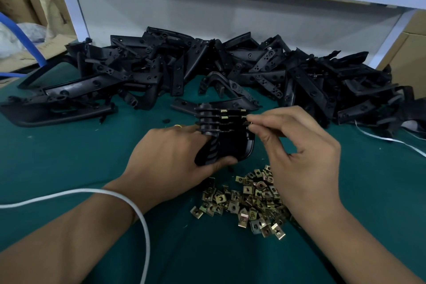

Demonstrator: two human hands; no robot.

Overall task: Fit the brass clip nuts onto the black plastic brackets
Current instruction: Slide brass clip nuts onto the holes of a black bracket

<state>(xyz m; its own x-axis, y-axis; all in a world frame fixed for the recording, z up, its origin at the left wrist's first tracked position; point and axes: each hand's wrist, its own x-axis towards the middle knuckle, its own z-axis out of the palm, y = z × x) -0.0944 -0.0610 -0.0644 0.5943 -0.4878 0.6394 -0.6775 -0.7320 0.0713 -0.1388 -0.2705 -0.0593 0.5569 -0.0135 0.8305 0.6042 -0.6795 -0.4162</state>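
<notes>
Left hand (170,157) grips stacked black brackets (221,127) above the green surface (69,157); right hand (297,145) fingers pinch a brass clip nut (247,123) at the stack's edge. Loose clip nuts (249,200) lie beneath the right hand, bracket heap (207,69) behind, white cord (140,212) across the left wrist.

Head view, forward-down, close over hands (230,157)

Green-clothed table (69,157): black bracket heap (230,69), brass clip nuts (249,200), white cord (129,200).
</notes>
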